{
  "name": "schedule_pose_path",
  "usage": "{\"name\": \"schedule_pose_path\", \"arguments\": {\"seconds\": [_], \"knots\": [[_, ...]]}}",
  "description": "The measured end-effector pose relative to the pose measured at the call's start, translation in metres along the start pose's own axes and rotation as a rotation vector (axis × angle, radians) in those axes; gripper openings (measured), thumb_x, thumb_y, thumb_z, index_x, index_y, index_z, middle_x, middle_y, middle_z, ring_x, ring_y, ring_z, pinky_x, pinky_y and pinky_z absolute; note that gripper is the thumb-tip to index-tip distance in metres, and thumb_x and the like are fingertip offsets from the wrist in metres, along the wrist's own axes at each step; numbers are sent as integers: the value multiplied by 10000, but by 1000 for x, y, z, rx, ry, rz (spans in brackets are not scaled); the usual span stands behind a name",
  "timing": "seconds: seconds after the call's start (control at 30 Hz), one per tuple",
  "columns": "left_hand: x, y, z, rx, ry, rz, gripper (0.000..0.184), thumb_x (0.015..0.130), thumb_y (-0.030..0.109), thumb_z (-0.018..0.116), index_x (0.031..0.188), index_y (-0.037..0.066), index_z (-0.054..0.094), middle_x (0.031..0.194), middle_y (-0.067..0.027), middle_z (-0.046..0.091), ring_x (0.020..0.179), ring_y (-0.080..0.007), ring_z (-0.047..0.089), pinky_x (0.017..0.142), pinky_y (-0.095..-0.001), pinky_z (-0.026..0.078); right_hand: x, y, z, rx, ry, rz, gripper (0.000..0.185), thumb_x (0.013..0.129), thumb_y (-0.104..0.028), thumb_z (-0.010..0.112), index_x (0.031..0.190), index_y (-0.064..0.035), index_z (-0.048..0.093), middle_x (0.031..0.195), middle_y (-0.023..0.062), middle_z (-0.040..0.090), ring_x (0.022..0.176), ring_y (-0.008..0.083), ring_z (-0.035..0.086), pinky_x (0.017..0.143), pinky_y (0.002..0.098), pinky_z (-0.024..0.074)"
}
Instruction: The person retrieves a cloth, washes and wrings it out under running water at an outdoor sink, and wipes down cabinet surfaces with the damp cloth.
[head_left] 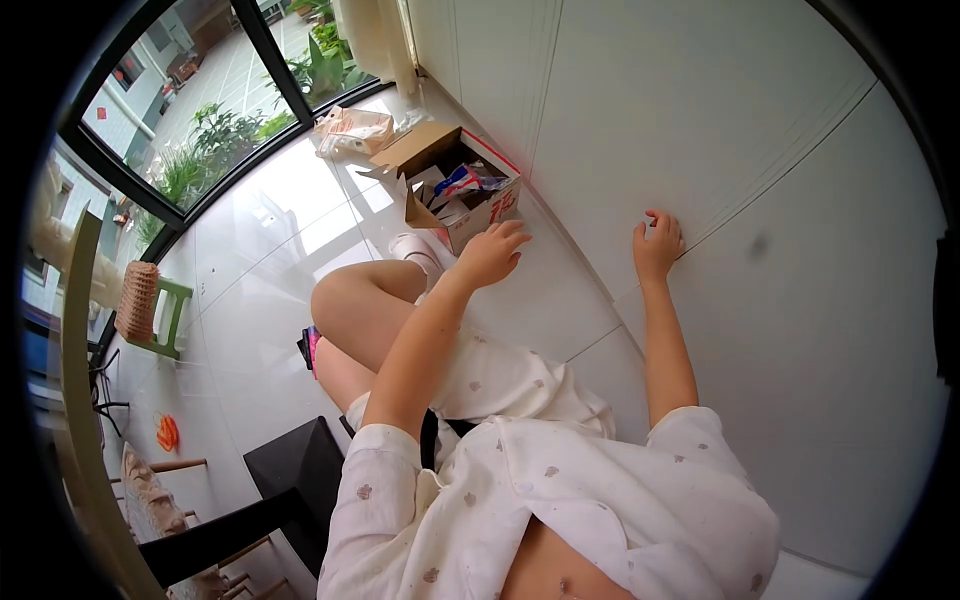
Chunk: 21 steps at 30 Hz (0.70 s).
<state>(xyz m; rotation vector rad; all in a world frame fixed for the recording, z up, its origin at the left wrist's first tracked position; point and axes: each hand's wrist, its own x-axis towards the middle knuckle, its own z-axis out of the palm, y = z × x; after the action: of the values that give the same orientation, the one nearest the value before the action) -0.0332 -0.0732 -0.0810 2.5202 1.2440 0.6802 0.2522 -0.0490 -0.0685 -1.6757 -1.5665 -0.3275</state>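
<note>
1. Left side: a green stool [172, 318] with a woven-looking top stands well apart from both hands, so it shouldn't get in the way.

2. Far, by the window, there's a crumpled plastic bag [352, 130] just beside the box. I'd mind it when working around the flaps, since it looks light enough to snag.

3. The open cardboard box [480, 218] sits on the tiled floor [250, 335], close to the foot of the white wall panel [790, 330]. Flaps are spread, with a blue-and-red packet [462, 181] on top of other stuff inside. For tidy handling I'd come at it from above, clear of the flaps, and steady a side wall first.

4. Left hand [490, 255]: at the box's near right corner, grip loose, fingers partly spread, nothing visible in it. Honestly can't tell if it's touching the cardboard.

5. Right hand [657, 245]: farther right, up against or just beside the panel (can't tell about contact). Grip is relaxed, fingers slightly curled, and it looks empty. I'd keep that one loose for balance.
</note>
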Motion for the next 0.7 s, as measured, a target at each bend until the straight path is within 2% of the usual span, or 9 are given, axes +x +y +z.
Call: {"name": "schedule_pose_path", "arguments": {"seconds": [0.2, 0.3, 0.37, 0.4, 0.43, 0.47, 0.53, 0.67, 0.7], "knots": [[2, 0, -1, 35, 57, 41, 312, 696, 73, 552, 998, 122, 489, 1154, -53, 425, 1012, -254, 442, 763, -347, 422, -2, 2, -1, -89, -16, -77, 176, 670, -121, 539, 844, -123, 512, 779, 6, 487, 790, 193, 462, 693, 347, 334], [5, -2, -16, 159, 91, 77, 287, 686, 73, 567, 963, 124, 511, 1132, -49, 445, 996, -246, 454, 749, -347, 422, 7, -13, 11, 99, 32, -113, 133, 689, -102, 533, 821, -88, 530, 763, 28, 507, 734, 187, 480, 673, 337, 371], [10, -5, -44, 201, 247, 95, 250, 710, 119, 552, 960, 124, 543, 1090, -26, 472, 970, -208, 466, 725, -341, 418, 9, -37, 24, 518, -273, 158, 102, 723, -94, 524, 810, -47, 553, 773, 56, 536, 666, 169, 506, 631, 296, 411], [11, -7, -63, 174, 368, 78, 171, 716, 132, 557, 884, 105, 571, 1013, -22, 522, 933, -205, 487, 727, -336, 415, 12, -57, 28, 534, -293, 143, 102, 723, -94, 524, 810, -47, 553, 773, 56, 536, 666, 169, 506, 631, 296, 411], [12, -9, -85, 91, 485, 51, 112, 715, 118, 568, 820, 87, 588, 916, -34, 563, 873, -213, 516, 714, -329, 422, 19, -83, 29, 618, -356, 70, 99, 737, -100, 521, 798, -33, 560, 763, 65, 546, 635, 163, 513, 601, 277, 418], [9, -10, -109, 55, 567, 22, 120, 723, 79, 569, 842, 75, 588, 888, -57, 573, 853, -246, 524, 702, -320, 434, 26, -112, 28, 707, -426, -6, 108, 751, -107, 519, 787, -18, 568, 753, 74, 556, 604, 158, 520, 571, 258, 425], [-12, -16, -155, -18, 630, -127, 113, 764, 92, 555, 863, 51, 589, 890, -64, 579, 797, -194, 546, 675, -265, 435, 48, -181, 22, 787, -592, -138, 163, 790, -158, 518, 802, -7, 576, 763, 60, 579, 661, 125, 536, 602, 242, 421], [-83, -67, -202, 172, 801, -377, 122, 790, 124, 539, 871, 57, 601, 858, -59, 591, 753, -177, 560, 644, -243, 441, 68, -309, 32, 1038, -847, -612, 206, 798, -197, 516, 778, -2, 578, 715, 76, 579, 637, 133, 537, 587, 253, 420], [-107, -82, -204, 214, 821, -479, 129, 802, 139, 527, 860, 54, 605, 837, -66, 597, 758, -179, 571, 650, -256, 447, 63, -337, 35, 970, -884, -736, 223, 797, -215, 518, 764, -3, 575, 706, 78, 577, 635, 140, 537, 586, 260, 420]]}}
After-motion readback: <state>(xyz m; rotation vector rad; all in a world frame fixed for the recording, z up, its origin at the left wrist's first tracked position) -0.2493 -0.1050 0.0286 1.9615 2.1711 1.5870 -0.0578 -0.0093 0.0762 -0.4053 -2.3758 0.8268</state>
